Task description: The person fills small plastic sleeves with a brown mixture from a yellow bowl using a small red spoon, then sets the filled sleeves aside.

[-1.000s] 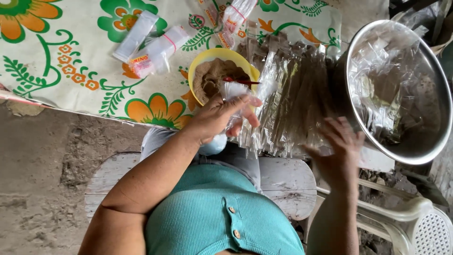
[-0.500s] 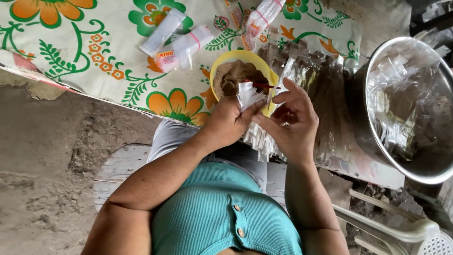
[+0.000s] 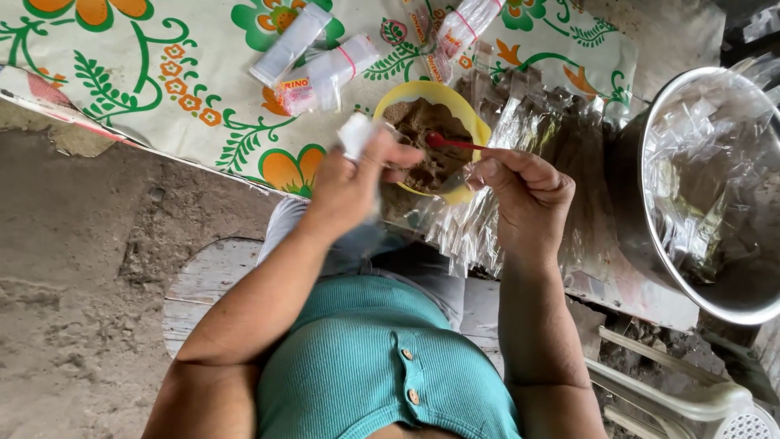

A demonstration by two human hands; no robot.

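The left hand is pinching a small clear bag; the right hand is gripping a red spoon over the yellow bowl of brown powder near the flowered surface edge.

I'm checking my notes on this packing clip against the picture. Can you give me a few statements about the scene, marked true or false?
1. The right hand holds a red spoon over the yellow bowl. True.
2. The yellow bowl is empty. False: it holds a brown, crumbly filling.
3. The left hand holds a small clear plastic bag. True.
4. The metal basin sits on the person's left side. False: it is on their right, holding clear plastic bags.
5. The tablecloth is plain white. False: it has orange and green flowers.
6. A stack of clear bags lies between the bowl and the basin. True.
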